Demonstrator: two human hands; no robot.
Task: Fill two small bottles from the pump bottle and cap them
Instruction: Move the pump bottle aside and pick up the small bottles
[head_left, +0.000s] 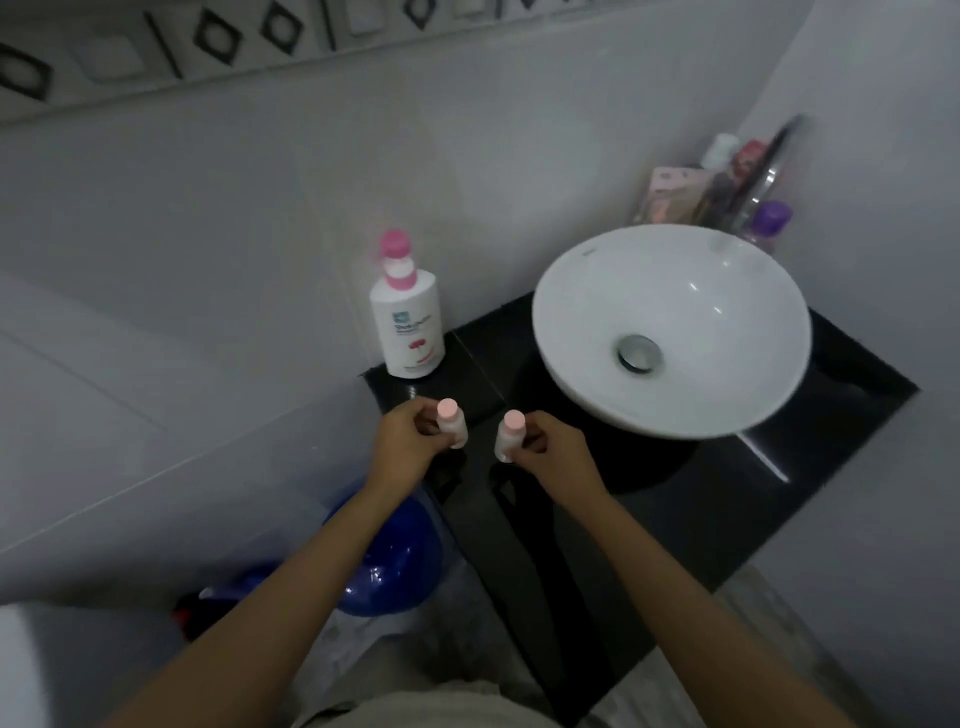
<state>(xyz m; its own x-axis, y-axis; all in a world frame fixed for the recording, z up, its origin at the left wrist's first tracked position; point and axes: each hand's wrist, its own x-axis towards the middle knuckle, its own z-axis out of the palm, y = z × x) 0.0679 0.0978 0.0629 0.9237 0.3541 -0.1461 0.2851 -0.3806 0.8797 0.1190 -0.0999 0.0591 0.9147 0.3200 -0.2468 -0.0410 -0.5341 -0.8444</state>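
A white pump bottle with a pink pump head stands at the back left corner of the black counter, against the wall. My left hand holds a small pale bottle with a pink cap, upright over the counter's left edge. My right hand grips a second small bottle with a pink cap, a short way to the right of the first. The two small bottles are apart and both caps are on. Whether they rest on the counter or hang just above it is unclear.
A white round basin with a metal drain sits on the counter to the right. Behind it, toiletries and a purple-capped bottle crowd the corner. A blue bucket stands on the floor below the counter's left end.
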